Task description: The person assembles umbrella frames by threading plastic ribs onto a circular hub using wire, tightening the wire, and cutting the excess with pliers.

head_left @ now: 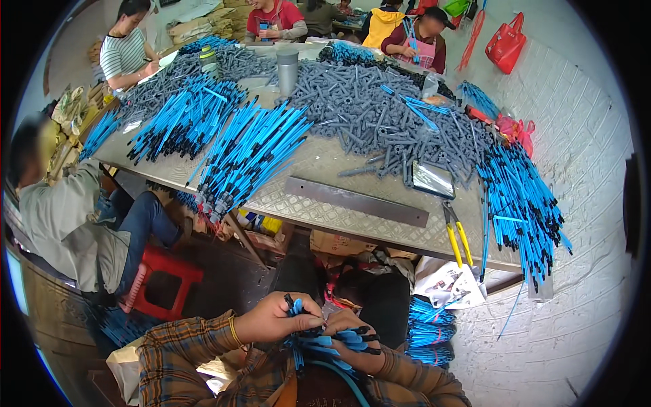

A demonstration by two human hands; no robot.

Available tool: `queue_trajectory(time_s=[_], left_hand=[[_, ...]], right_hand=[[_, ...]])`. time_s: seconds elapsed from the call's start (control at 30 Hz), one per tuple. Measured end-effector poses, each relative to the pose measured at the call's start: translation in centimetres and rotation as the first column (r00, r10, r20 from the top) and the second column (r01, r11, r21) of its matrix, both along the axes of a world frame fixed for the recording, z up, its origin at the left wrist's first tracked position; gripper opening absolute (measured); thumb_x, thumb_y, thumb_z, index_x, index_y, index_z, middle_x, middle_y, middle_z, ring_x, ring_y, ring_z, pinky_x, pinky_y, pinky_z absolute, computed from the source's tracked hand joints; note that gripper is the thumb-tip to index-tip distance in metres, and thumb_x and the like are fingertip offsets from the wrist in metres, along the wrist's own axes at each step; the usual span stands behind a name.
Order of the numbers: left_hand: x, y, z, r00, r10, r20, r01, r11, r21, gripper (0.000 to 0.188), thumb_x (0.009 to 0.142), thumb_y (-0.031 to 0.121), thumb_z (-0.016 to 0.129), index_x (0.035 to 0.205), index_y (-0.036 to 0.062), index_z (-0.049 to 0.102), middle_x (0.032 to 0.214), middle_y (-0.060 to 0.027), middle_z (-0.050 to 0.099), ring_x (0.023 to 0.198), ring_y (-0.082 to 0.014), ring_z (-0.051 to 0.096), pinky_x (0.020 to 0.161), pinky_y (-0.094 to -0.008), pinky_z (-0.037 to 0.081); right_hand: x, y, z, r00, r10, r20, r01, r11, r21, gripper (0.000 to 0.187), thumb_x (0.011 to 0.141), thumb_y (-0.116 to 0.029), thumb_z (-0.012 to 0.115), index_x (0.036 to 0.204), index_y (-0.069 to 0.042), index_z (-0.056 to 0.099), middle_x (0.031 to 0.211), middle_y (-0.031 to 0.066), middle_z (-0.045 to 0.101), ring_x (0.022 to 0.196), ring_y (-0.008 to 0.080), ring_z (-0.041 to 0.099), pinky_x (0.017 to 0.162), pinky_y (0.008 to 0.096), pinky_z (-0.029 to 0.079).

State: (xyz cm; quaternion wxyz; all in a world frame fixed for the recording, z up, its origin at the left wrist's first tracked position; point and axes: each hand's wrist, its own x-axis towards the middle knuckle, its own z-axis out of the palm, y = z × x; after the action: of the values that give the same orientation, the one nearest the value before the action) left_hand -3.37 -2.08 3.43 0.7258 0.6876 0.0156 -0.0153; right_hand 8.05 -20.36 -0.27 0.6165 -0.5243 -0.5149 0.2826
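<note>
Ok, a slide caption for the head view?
Left hand and right hand hold blue, black-ended strips beside a worktable heaped with grey parts.

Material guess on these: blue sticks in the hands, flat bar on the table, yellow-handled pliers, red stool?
Blue sticks: likely plastic; smooth, slight sheen, even colour.
Flat bar: probably metal; dull grey-brown, crisp straight edges.
Pliers: dark head looks like metal; bright, even yellow handles suggest plastic or rubber sleeves, can't tell which.
Red stool: likely moulded plastic; one solid colour, rounded edges.
</note>
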Motion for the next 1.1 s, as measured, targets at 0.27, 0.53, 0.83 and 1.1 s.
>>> queue_trajectory(time_s=[0.27,0.53,0.83,1.1], left_hand=[[0.0,-0.2,-0.1,0.996,-0.017,0.082,0.011,0.997,0.073,0.012,0.089,0.014,0.058,0.093,0.0031,0.06,0.083,-0.001,0.057,0.076,-0.009,0.053,0.07,-0.0232,0.043],[0.4,-0.6,-0.2,0.998,-0.04,0.052,0.039,0.999,0.032,0.009,0.088,0.011,0.058,0.091,0.0028,0.06,0.083,-0.0027,0.057,0.078,-0.0109,0.054,0.071,-0.0242,0.044],[1.2,0.5,0.1,0.997,-0.051,0.064,0.04,0.984,0.172,0.012,0.083,0.004,0.063,0.095,0.0015,0.062,0.089,-0.0068,0.061,0.083,-0.0142,0.059,0.073,-0.0267,0.046],[0.8,0.3,0.0,0.994,0.012,0.107,-0.039,0.967,0.253,0.011,0.08,0.004,0.066,0.091,0.0023,0.064,0.084,-0.0059,0.063,0.078,-0.0139,0.06,0.069,-0.0265,0.047]], right_hand=[[-0.2,-0.2,-0.5,1.0,0.002,-0.006,-0.002,0.999,0.043,0.019,0.077,-0.006,0.066,0.094,-0.005,0.06,0.091,0.0074,0.057,0.09,0.0232,0.053,0.081,0.034,0.04],[-0.6,-0.1,-0.2,1.0,0.019,-0.019,-0.018,0.998,0.058,0.019,0.077,-0.006,0.066,0.094,-0.005,0.06,0.091,0.0077,0.057,0.089,0.0229,0.053,0.081,0.0341,0.04],[0.1,0.1,0.1,0.998,-0.005,-0.066,0.008,0.999,0.051,0.012,0.077,-0.005,0.064,0.087,-0.004,0.059,0.086,0.0073,0.056,0.085,0.0211,0.052,0.078,0.0334,0.04],[-0.1,0.3,-0.3,0.999,0.018,-0.039,-0.015,0.998,0.068,0.011,0.077,-0.005,0.064,0.086,-0.005,0.057,0.083,0.0056,0.056,0.081,0.0191,0.052,0.076,0.0326,0.04]])
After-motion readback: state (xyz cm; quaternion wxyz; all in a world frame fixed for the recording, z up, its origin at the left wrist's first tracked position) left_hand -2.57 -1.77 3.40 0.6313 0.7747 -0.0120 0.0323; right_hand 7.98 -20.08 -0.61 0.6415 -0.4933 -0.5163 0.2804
